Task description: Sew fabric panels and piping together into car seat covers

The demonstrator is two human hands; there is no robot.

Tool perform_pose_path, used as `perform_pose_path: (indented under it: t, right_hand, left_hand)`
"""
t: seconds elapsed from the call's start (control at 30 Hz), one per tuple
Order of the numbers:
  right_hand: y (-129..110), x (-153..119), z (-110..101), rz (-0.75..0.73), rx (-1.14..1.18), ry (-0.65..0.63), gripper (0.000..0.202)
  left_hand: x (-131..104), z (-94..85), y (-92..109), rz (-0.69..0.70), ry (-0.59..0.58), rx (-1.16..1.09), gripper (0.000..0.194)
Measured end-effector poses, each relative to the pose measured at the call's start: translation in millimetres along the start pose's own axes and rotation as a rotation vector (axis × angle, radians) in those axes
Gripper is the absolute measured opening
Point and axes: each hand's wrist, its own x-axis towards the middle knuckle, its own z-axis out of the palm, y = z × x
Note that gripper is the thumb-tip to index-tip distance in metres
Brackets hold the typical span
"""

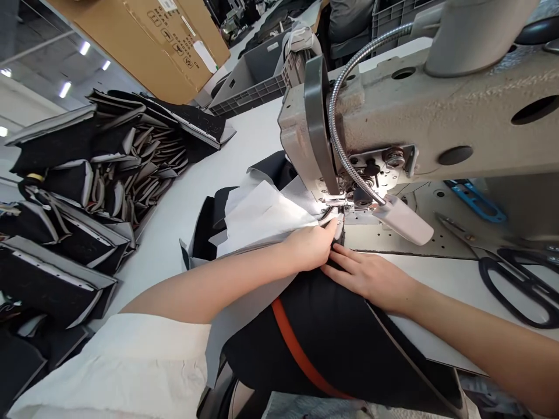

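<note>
My left hand [311, 245] is closed on the fabric edge right in front of the sewing machine's presser foot [338, 205], its index finger pointing toward the needle area. Flat on the black fabric piece [340, 326], just to the right, rests my right hand [378, 282] with its fingers stretched out. An orange stripe [294, 349] crosses this black piece, which hangs over the table's front edge toward my lap. White lining [262, 215] and grey backing lie bunched left of the needle. The fingertips of my left hand partly hide the seam.
The sewing machine [410, 116] fills the upper right, with a lamp [406, 220] on a flexible metal neck. Black-handled scissors [515, 273] and a blue thread snipper [476, 201] lie at right. Stacked black pieces [56, 273] stand at left; behind are a grey crate [257, 75] and a carton [144, 46].
</note>
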Motion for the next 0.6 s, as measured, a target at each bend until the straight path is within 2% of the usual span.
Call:
perform_pose_path:
  t: [0.1,0.2,0.43,0.6]
  right_hand:
    - [4.8,2.7,-1.4,0.014,0.022,-0.020,0.037]
    - [7.3,4.1,-1.7,0.013,0.028,-0.004,0.036]
    - [20.2,1.9,-5.6,-0.086,0.090,-0.039,0.034]
    - [16.0,2.5,-8.2,-0.035,0.085,-0.020,0.033]
  left_hand:
    - [2.7,10.8,2.4,0.055,0.086,0.083,0.069]
    - [1.5,17.3,-0.1,0.095,0.131,0.114,0.061]
    - [3.1,2.2,-15.7,0.081,0.061,0.008,0.055]
    - [3.0,1.4,-11.9,0.115,0.038,0.034,0.059]
